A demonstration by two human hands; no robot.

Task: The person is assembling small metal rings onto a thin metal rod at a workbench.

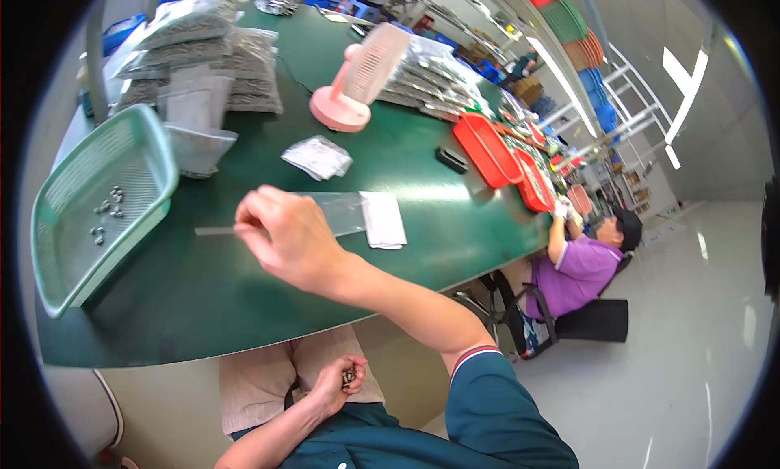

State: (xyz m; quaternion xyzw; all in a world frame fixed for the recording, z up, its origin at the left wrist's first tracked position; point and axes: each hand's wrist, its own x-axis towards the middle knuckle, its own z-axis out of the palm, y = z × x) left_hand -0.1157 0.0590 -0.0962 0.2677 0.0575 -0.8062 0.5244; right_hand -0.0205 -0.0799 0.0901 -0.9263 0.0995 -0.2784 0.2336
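Observation:
My left hand (337,384) is closed over my lap, with a cluster of small metal parts (349,377) showing between its fingers. Above the green table my right hand (284,235) is curled with fingertips together; whatever it may grip is hidden. Partly behind that hand lies a clear plastic bag (340,211), with a folded white paper (383,220) at its right end. A narrow pale strip (214,231) sticks out to the left of the fingers. Several small metal pieces (109,209) sit in a light green plastic basket (122,266) at the left.
Filled bags (191,47) are stacked at the back left. A pink fan (345,103) stands behind a pile of small bags (318,157). Further right are a black object (452,159) and red baskets (487,150). A seated person in purple (581,274) works at the table's right.

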